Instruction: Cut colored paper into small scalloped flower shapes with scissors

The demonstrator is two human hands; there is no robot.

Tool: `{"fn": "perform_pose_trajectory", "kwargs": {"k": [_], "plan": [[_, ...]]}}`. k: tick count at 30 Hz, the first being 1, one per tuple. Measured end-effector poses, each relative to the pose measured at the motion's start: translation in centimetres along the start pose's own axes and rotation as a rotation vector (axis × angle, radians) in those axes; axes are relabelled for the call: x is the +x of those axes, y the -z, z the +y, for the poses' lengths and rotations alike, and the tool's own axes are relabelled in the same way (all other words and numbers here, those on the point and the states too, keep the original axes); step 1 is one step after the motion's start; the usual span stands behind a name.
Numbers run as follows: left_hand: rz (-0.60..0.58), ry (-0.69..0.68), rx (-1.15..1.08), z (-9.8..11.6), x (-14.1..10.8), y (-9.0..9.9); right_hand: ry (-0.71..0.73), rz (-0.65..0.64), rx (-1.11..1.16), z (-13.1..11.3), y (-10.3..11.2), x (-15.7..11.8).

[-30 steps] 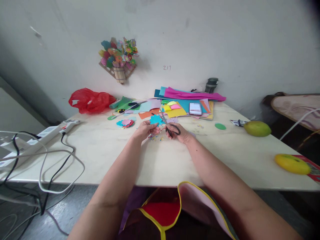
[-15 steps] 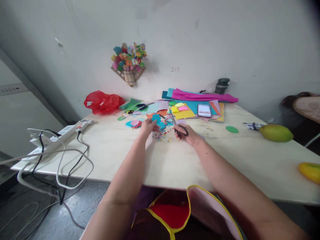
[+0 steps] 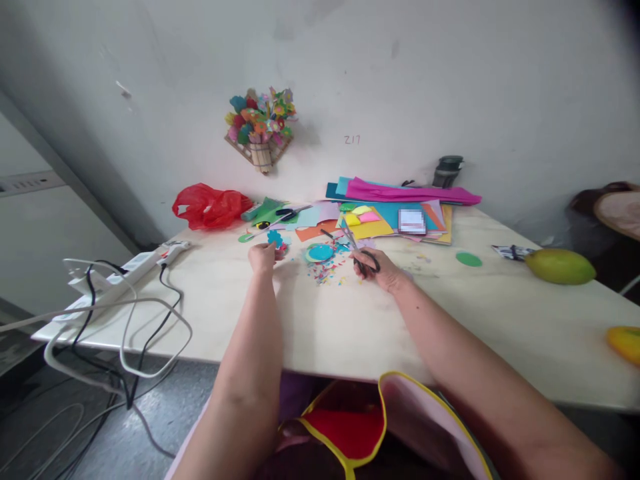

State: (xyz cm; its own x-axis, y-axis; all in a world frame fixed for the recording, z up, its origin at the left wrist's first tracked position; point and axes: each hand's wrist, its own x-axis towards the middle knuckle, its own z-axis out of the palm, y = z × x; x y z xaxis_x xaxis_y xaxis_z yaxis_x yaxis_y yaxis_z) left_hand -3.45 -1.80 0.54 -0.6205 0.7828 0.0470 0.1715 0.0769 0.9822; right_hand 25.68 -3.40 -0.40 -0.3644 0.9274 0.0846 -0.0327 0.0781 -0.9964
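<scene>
My left hand (image 3: 262, 258) pinches a small blue scalloped paper piece (image 3: 275, 239) over the left-middle of the table, with a bit of red paper showing beside its fingers. My right hand (image 3: 377, 268) holds black-handled scissors (image 3: 367, 261), their blades pointing up and to the left. Between the hands lies a round blue paper piece (image 3: 320, 252) on the tabletop, ringed by many tiny coloured paper scraps (image 3: 327, 273).
Behind the hands are coloured sheets (image 3: 373, 220), a phone (image 3: 412, 221), a second pair of scissors (image 3: 286, 214) and a red plastic bag (image 3: 210, 205). Power strips (image 3: 120, 283) with cables sit left. A green fruit (image 3: 560, 266) and a yellow one (image 3: 624, 343) lie right.
My left hand has moved left with the blue scalloped piece, away from the scissors, uncovering the round blue piece. My right hand has kept its hold on the scissors and stays nearly in place.
</scene>
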Motion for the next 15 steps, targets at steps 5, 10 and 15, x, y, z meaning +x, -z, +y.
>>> {"fn": "perform_pose_trajectory", "kwargs": {"k": [5, 10, 15], "plan": [[0.065, -0.005, 0.08, -1.0, 1.0, 0.9, -0.001, -0.008, 0.004, 0.1, 0.0, -0.1], [0.099, -0.003, 0.184, -1.6, 1.8, 1.0, -0.005, -0.012, -0.001, 0.2, 0.0, -0.1], [0.132, 0.009, 0.169, -1.4, 1.9, 0.9, 0.002, -0.013, 0.004, 0.4, 0.0, 0.0]]}}
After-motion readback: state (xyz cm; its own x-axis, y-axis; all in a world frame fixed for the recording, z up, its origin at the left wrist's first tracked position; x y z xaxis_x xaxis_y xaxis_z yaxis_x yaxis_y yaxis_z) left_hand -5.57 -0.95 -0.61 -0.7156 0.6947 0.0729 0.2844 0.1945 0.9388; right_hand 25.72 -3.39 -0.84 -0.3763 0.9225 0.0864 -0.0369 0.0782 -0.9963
